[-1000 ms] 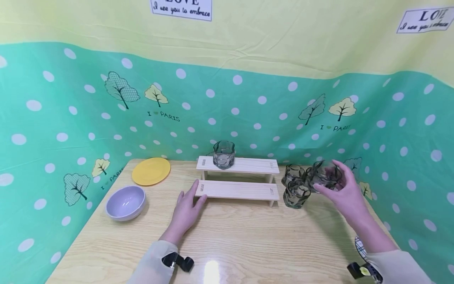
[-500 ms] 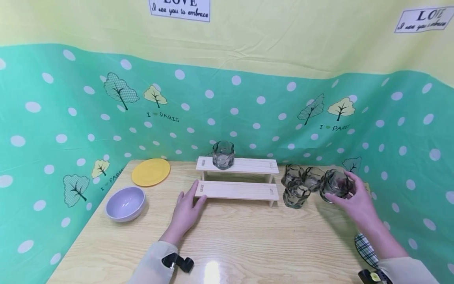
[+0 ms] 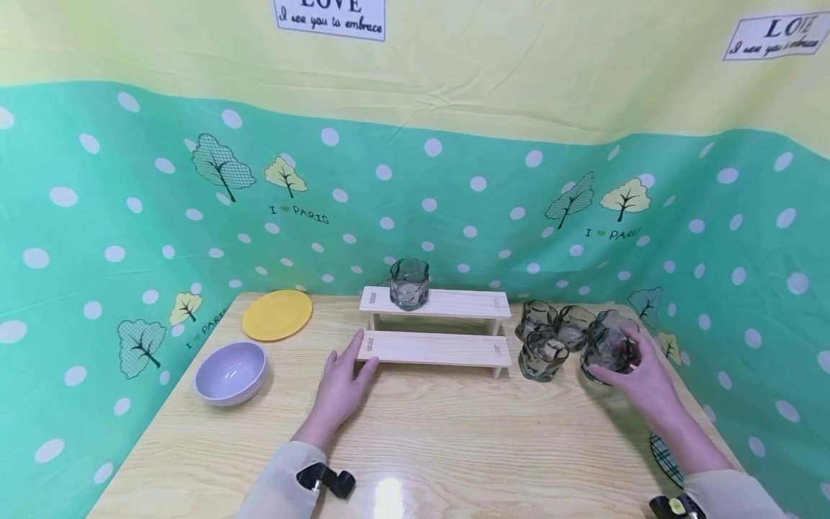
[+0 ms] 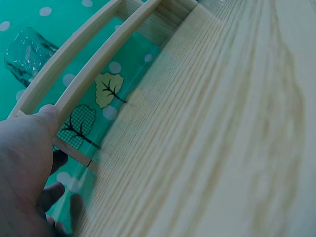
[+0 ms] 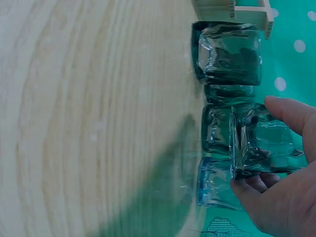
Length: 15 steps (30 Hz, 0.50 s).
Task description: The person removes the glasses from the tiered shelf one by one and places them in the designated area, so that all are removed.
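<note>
In the head view, my right hand [image 3: 648, 378] grips a smoky, wavy-sided drinking glass [image 3: 608, 353] at the right. Thumb and fingers lie on opposite sides of that glass [image 5: 261, 140], whose base is clear of the table in the right wrist view. Behind it is another glass [image 5: 213, 183], partly hidden. Just left, a front glass [image 3: 542, 355] stands with two more behind it. My left hand [image 3: 340, 386] touches the left end of the lower tier of a wooden two-tier shelf [image 3: 434, 347], fingers extended. One glass [image 3: 409, 285] stands on the upper tier's left part.
At the left of the wooden table [image 3: 421, 447] sit a lilac bowl [image 3: 230, 373] and, behind it, a yellow plate [image 3: 277, 316]. A polka-dot cloth [image 3: 415, 180] encloses the back and sides. A plaid item [image 3: 664, 458] lies partly under my right forearm.
My right hand has carried its glass rightward from over the cluster, then slightly toward me, showing another glass behind. The left hand stays at the shelf.
</note>
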Tool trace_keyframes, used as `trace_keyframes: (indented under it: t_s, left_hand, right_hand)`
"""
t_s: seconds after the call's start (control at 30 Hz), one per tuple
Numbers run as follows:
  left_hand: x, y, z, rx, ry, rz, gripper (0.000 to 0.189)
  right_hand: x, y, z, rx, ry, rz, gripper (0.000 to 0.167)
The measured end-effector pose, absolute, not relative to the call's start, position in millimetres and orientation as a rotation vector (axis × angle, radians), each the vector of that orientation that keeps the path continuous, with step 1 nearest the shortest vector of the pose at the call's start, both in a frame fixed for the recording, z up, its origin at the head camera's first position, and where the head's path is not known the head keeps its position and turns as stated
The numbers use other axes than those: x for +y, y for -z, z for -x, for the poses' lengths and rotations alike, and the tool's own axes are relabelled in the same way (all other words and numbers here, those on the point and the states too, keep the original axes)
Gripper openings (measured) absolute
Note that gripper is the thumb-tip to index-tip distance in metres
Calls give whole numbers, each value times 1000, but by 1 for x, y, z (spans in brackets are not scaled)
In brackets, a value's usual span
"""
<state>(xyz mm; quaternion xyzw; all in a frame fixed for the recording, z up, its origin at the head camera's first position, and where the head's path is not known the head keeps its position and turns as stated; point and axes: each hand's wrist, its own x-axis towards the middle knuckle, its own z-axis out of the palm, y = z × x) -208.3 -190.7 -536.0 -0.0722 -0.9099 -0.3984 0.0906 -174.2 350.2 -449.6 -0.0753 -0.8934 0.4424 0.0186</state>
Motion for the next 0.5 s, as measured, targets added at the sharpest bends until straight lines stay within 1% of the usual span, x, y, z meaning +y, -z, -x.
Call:
trace_keyframes:
  t_s: [0.23, 0.5]
  left_hand:
    - [-190, 535, 208, -2710, 1192, 210, 75]
    - [-190, 535, 208, -2715, 1191, 207, 75]
  right_hand:
    - [350, 459, 176, -2814, -1401, 238, 130]
    - [348, 471, 179, -2796, -1466, 231, 127]
